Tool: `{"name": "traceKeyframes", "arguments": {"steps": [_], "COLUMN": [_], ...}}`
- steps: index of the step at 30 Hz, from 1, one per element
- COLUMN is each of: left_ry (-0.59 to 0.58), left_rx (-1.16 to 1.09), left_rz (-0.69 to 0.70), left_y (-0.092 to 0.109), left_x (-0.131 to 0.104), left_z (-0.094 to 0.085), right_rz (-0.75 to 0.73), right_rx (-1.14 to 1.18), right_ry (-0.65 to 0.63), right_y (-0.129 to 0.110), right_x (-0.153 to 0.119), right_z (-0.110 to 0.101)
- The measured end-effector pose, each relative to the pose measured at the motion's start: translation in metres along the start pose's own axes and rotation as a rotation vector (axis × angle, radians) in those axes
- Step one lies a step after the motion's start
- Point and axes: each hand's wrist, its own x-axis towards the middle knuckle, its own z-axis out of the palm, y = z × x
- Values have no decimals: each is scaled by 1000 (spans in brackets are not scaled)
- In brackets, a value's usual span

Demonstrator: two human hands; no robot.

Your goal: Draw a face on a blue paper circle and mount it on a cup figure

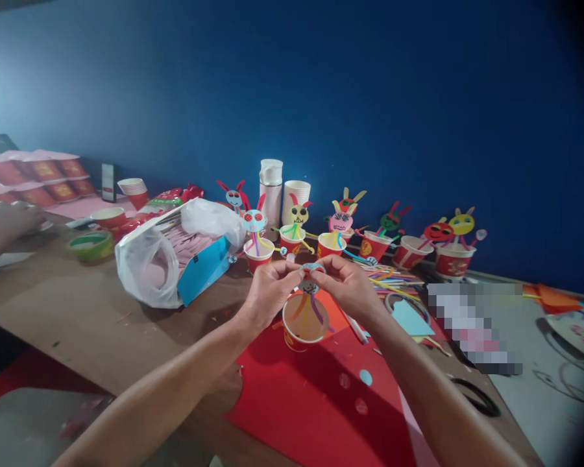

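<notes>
Between my two hands is a light blue paper face (309, 286) with a drawn mouth, pinched near its top edge. My left hand (276, 285) grips its left side with thumb and fingertips, and my right hand (344, 280) grips the right side. My fingers partly cover the face's upper part. Below it a paper cup (305, 342) stands upright, with orange and purple strips rising from it toward the face. The cup rests on red paper (316, 395), near small round paper pieces (365, 377).
Several cups with paper animal faces (341, 224) line the wall. A plastic bag (148, 275) of pinkish sheets lies left, near green tape (90, 246). Loose coloured sticks (394, 279) and a black ring (477, 395) lie right. Another person's hand (10, 220) is at far left.
</notes>
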Motion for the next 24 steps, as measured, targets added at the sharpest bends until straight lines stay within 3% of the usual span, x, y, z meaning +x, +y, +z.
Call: {"name": "traceKeyframes", "arguments": {"steps": [12,24], "left_ry": [8,9], "left_rx": [39,-63], "left_rz": [-28,-54], "left_y": [-6,-9], "left_x": [0,1], "left_z": [-2,1], "right_rz": [-12,1], "right_rx": [2,67], "right_ry": [32,30], "right_y": [0,5], "right_x": [1,1], "right_z": [4,4]}}
